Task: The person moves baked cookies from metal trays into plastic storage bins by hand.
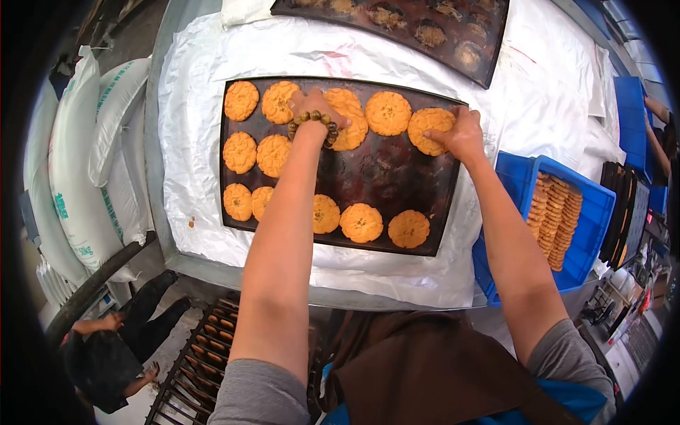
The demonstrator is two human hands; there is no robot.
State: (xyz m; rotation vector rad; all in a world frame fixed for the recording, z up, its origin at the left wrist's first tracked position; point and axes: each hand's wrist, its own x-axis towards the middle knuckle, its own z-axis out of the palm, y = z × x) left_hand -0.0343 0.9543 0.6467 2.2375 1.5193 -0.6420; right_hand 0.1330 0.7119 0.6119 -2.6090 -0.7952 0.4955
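A dark baking tray [386, 170] holds round orange-brown cookies in rows, with a bare stretch in its middle. My left hand [315, 112], with a beaded bracelet [312, 119] at its wrist, is closed at the left edge of overlapping cookies [348, 127] in the back row. Its thumb lies over them; the other fingers are partly hidden and come close to a neighbouring cookie [278, 103]. At the back right corner, my right hand [462, 136] grips a cookie [429, 122], thumb on top and fingers at the tray's rim side.
Another dark tray [489, 18] with crumbly residue lies at the back. A blue crate [598, 219] of stacked cookies [552, 219] stands at right. White sacks [74, 170] lean at left. Below left are a rack [202, 354] and another person [106, 361]. White sheeting [191, 134] covers the table.
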